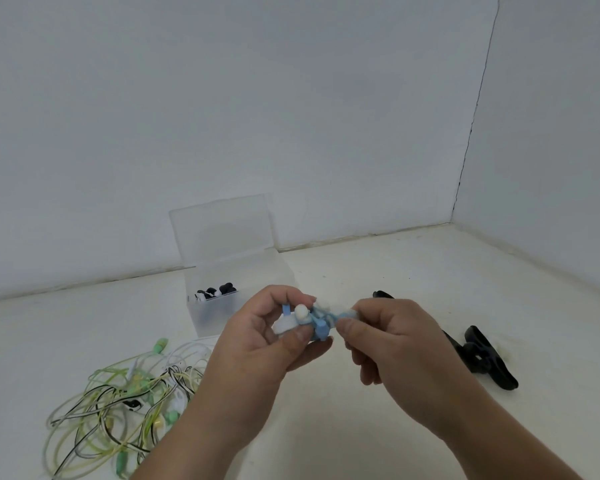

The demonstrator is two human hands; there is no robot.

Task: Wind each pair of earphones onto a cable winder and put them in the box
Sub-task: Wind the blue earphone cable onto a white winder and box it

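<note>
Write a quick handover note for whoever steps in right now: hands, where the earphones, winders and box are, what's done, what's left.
Left hand: holds the blue earphones, mostly wound on a winder.
Right hand: pinches the bundle's other end.
Box: open, behind the hands, with one black-and-white set inside.
Tangle of green, yellow and white earphones: on the table, front left, not yet wound.
Black winders: on the table, right.
Left: finish the blue set, box it, then the tangle.
</note>
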